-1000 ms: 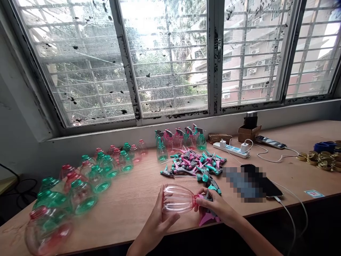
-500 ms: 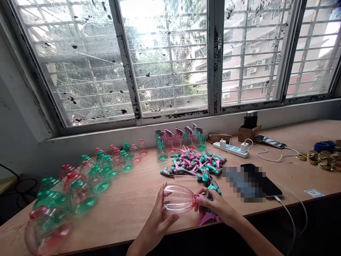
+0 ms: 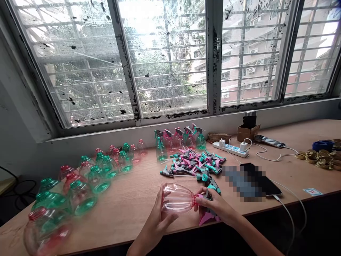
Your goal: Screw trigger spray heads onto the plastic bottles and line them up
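Observation:
My left hand (image 3: 157, 222) cups the base of a clear pink plastic bottle (image 3: 178, 198), held on its side just above the front of the wooden table (image 3: 128, 206). My right hand (image 3: 217, 208) is closed round a pink and grey trigger spray head (image 3: 206, 213) at the bottle's neck. A heap of pink and teal spray heads (image 3: 194, 165) lies just beyond my hands.
Several capped green and pink bottles (image 3: 80, 185) stand at the left. Bottles fitted with sprayers (image 3: 178, 140) line the sill. A power strip (image 3: 234, 148), phones (image 3: 261, 179) on cables, a small box (image 3: 249, 131) and gold lids (image 3: 323, 160) lie at the right.

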Demonstrator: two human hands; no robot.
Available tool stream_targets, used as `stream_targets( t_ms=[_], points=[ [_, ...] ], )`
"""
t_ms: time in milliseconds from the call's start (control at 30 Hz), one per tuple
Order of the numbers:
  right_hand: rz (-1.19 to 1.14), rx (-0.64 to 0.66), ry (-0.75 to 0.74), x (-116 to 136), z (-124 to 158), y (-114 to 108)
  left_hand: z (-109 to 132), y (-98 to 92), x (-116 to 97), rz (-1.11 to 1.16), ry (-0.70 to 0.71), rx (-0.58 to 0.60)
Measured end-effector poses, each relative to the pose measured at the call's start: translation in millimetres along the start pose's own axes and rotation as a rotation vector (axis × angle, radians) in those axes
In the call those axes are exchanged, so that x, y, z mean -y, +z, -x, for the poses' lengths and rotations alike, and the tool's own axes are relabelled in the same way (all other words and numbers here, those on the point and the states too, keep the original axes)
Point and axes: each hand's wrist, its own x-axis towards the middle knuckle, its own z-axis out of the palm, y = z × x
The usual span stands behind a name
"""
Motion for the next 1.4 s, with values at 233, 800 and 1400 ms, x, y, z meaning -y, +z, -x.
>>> stream_targets(
  t_ms=[233,800,1400],
  points=[
    [-0.021,-0.017,-0.006,3,-1,1,0,-0.4,-2,0.016,-0.003,0.011],
    [0.009,-0.019,-0.01,2,-1,1,-4,-0.5,13,0.008,0.04,-0.029],
    [0.016,-0.003,-0.024,-1,-1,-2,-4,-1.6,17,-0.046,0.048,-0.031]
  ],
)
